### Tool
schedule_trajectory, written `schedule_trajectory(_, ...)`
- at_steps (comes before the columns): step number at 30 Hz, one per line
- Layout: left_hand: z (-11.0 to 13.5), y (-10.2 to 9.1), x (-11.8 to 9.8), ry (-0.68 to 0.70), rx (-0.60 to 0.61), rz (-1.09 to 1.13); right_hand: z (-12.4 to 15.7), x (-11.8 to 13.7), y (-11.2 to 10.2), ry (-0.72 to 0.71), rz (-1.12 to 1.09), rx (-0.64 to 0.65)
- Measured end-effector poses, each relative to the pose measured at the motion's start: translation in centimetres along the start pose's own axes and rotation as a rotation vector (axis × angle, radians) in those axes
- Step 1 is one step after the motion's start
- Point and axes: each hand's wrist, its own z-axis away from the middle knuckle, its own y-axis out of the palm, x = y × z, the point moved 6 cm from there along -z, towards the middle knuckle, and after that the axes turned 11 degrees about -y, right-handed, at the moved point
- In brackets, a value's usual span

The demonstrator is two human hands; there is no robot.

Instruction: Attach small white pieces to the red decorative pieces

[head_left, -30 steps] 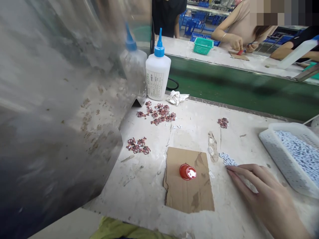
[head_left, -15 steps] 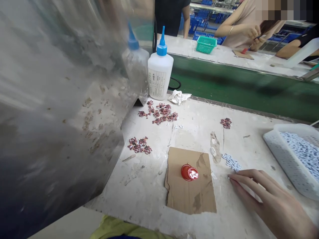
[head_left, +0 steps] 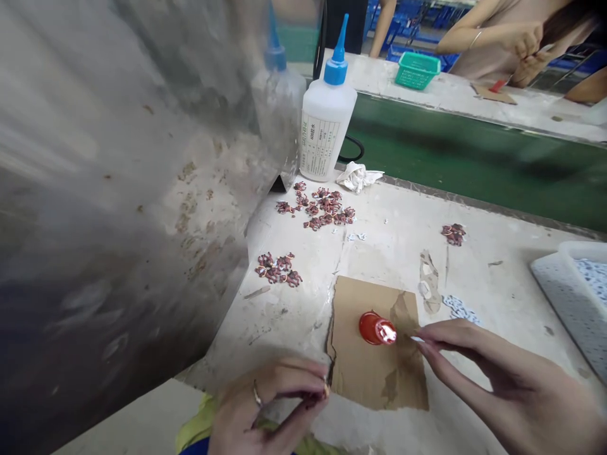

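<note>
So right now my right hand (head_left: pixel 512 385) is down on the table (head_left: pixel 389 246) with thumb and forefinger pinched on a tiny pale bit I can't make out, the fingertips (head_left: pixel 422 344) sitting at the right edge of the cardboard piece (head_left: pixel 370 373). Just left of those fingertips is the red cap (head_left: pixel 377 328), lying on the cardboard and almost touching them.

My left hand (head_left: pixel 270 404) is at the near edge of the table, fingers curled in and pinched together on something small right at the cardboard's left edge. Can't tell what it is, too blurry. There's a ring on that hand.

Past the right hand's fingertips there's a little patch of blue-and-white bits (head_left: pixel 459 309), and further right a white basket (head_left: pixel 569 297) with more of the same in it. Out beyond the left hand are two heaps of small reddish pieces, the near heap (head_left: pixel 277 268) and the far heap (head_left: pixel 322 208), with a white glue bottle (head_left: pixel 327 126) with a blue nozzle behind them and a crumpled rag (head_left: pixel 360 177) next to it. A big shiny metal sheet (head_left: pixel 118 189) fills everything left of my left hand.
</note>
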Motion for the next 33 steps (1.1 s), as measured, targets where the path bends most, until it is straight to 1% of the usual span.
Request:
schedule_trajectory(4, -0.1, 1.0, 0.4, -0.2, -0.152, 0.156, -0.8, 1.6, 0.8, -0.146, 0.02, 0.058)
schedule_trajectory(5, -0.1, 1.1, 0.3, -0.218, -0.185, 0.179, -0.9, 1.7, 0.9, -0.172, 0.028, 0.068)
schedule_trajectory(6, -0.1, 1.2, 0.1, -0.205, -0.194, 0.183, -0.9, 1.7, 1.0, -0.182, 0.033, 0.07)
schedule_trajectory(8, -0.5, 1.2, -0.4, -0.135, -0.156, 0.153, -1.0, 1.6, 1.2, -0.169, 0.033, 0.059)
schedule_trajectory(11, -1.1, 1.2, -0.7, 0.009, 0.014, 0.027, -1.1, 1.8, 1.4, -0.155, 0.029, 0.043)
schedule_trajectory(13, -1.3, 1.1, -0.5, 0.072, 0.093, -0.046, -1.1, 1.9, 1.5, -0.166, 0.041, 0.047)
schedule_trajectory(14, -1.3, 1.1, -0.4, 0.088, 0.114, -0.066, -1.1, 1.9, 1.5, -0.171, 0.049, 0.047)
schedule_trajectory(17, -1.2, 1.1, -0.4, 0.084, 0.138, -0.051, -1.0, 1.8, 1.5, -0.185, 0.075, 0.061)
schedule_trajectory(20, -1.2, 1.3, -0.9, 0.11, 0.146, 0.004, -0.9, 1.8, 1.5, -0.2, 0.091, 0.075)
schedule_trajectory(25, -1.6, 1.6, -1.4, 0.197, 0.184, 0.0, -0.9, 1.9, 1.5, -0.192, 0.093, 0.069)
schedule_trajectory(27, -1.6, 1.6, -1.6, 0.228, 0.157, -0.026, -0.8, 1.8, 1.5, -0.184, 0.087, 0.069)
schedule_trajectory(28, -1.6, 1.5, -1.7, 0.238, 0.113, -0.046, -0.8, 1.8, 1.5, -0.181, 0.084, 0.072)
schedule_trajectory(31, -1.6, 1.2, -2.0, 0.226, -0.01, -0.095, -0.5, 1.6, 1.5, -0.17, 0.064, 0.084)
schedule_trajectory(33, -1.8, 1.3, -2.1, 0.205, -0.039, -0.087, -0.2, 1.4, 1.4, -0.148, 0.035, 0.073)
